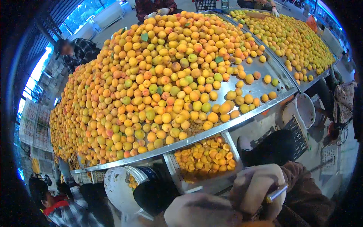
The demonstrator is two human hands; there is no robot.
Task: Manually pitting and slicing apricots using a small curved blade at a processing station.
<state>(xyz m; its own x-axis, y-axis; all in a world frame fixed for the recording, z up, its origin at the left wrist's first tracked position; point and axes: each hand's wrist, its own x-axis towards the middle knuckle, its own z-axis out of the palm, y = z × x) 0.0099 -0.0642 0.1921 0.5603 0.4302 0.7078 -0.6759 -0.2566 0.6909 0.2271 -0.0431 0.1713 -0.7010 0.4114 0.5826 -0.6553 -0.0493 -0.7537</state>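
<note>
Both my hands wear pale gloves and are close together at the bottom of the head view. My right hand (256, 188) has its fingers curled around a small tool with a shiny metal strip (277, 193). My left hand (202, 211) is blurred beside it, and its fingers and anything in them are hidden. An orange shape (256, 224), perhaps an apricot, shows at the bottom rim below my hands. Just beyond them, a perforated tray (171, 167) holds halved apricots (205, 157). Above it, a large heap of whole apricots (147, 93) lies on a metal-edged table (195, 138).
A white bucket (120, 188) with some fruit stands left of the tray. Another bucket (305, 110) and a black crate (295, 139) are at the right. A second table carries more apricots (289, 42). Co-workers (65, 210) sit or stand around the tables.
</note>
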